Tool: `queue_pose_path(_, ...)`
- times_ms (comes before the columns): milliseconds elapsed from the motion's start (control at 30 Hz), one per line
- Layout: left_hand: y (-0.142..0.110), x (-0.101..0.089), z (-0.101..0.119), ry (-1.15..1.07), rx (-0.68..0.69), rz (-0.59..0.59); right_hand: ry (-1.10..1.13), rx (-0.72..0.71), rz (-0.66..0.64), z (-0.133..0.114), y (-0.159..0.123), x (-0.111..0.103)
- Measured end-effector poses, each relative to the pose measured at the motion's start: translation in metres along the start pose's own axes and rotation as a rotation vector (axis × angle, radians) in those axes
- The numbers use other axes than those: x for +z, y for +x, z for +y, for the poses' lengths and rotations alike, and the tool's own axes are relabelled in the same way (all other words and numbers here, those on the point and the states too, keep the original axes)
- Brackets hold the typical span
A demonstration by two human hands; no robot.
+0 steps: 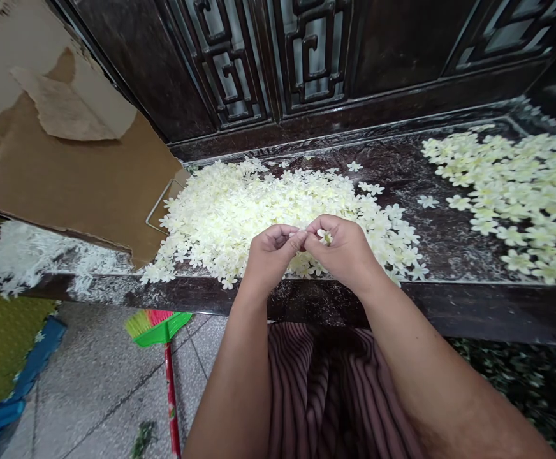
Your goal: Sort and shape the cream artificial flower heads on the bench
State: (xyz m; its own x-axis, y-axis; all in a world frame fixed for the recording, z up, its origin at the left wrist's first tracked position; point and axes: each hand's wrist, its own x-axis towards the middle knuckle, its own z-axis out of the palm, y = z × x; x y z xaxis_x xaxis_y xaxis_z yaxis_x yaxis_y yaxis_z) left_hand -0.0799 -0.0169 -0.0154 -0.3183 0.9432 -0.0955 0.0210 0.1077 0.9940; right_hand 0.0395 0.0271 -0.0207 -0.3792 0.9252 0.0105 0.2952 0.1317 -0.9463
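Observation:
My left hand (274, 254) and my right hand (338, 252) meet over the pile, both closed in a pinch with fingertips touching. A small white flower (324, 237) shows inside the curl of my right hand's fingers. Between the fingertips there is a pale bit, mostly hidden, so I cannot tell what my left hand grips. Below and behind both hands spreads a thick pile of cream-white five-petalled flowers (259, 197), which look artificial, on a dark carved wooden bench (393, 162).
More flowers (526, 191) lie at the bench's right. At the left stand a torn cardboard box (81, 172) with a wire handle and white shredded scraps (24, 248). A green-headed broom (163, 328) lies on the tiled floor. Behind rises the latticed wooden backrest (316, 51).

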Motion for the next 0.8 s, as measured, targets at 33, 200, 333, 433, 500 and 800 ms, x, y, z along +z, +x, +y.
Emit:
queue_pose_path(33,0.0,0.0,0.0,0.009,-0.003,0.009,0.005,-0.011,-0.005,0.0,0.0,0.0)
queue_pose_path(200,0.0,0.0,0.001,0.026,-0.008,0.031,0.084,-0.014,-0.03,-0.002,0.0,0.001)
queue_pose_path(333,0.001,-0.003,0.0,0.023,0.012,0.046,0.206,0.017,-0.017,-0.005,0.001,0.001)
queue_pose_path(433,0.002,-0.007,-0.002,0.009,0.042,0.094,0.376,0.107,-0.03,-0.003,0.005,-0.005)
queue_pose_path(500,0.003,-0.011,-0.003,0.0,0.043,0.138,0.509,0.174,0.004,0.0,0.008,-0.013)
queue_pose_path(800,0.002,-0.006,0.0,0.062,-0.006,0.201,0.499,0.27,0.02,-0.004,0.007,-0.009)
